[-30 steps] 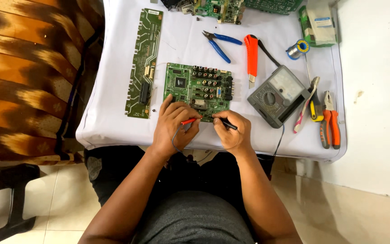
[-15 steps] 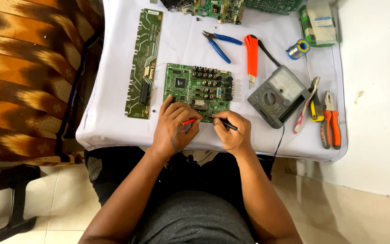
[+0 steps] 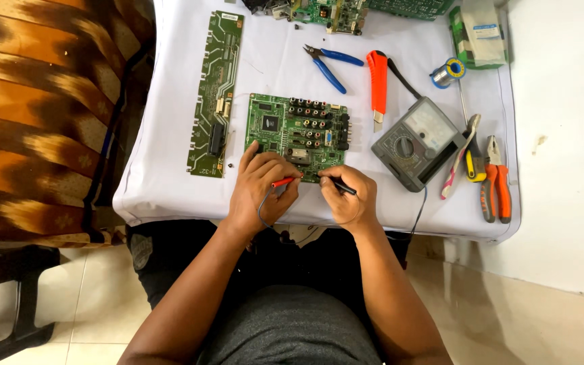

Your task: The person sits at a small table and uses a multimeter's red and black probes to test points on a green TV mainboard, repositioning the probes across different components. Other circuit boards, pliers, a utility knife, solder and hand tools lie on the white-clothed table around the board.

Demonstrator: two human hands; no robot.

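A square green circuit board [image 3: 297, 132] lies in the middle of the white-covered table [image 3: 163, 176]. My left hand [image 3: 259, 192] rests at the board's near edge and pinches a red test probe [image 3: 282, 182] whose tip points at the board. My right hand [image 3: 348, 197] is just to the right and grips a black test probe [image 3: 341, 187], its tip at the same near edge. Thin leads run off the table edge; one goes to the grey analogue multimeter [image 3: 418, 142] lying right of the board.
A long narrow green board [image 3: 215, 92] lies on the left. Blue-handled cutters [image 3: 331, 63], an orange utility knife [image 3: 377, 80], a solder reel [image 3: 448, 72], orange pliers [image 3: 497, 180] and more boards [image 3: 332, 10] sit behind and right. A striped brown sofa [image 3: 28, 101] flanks the left.
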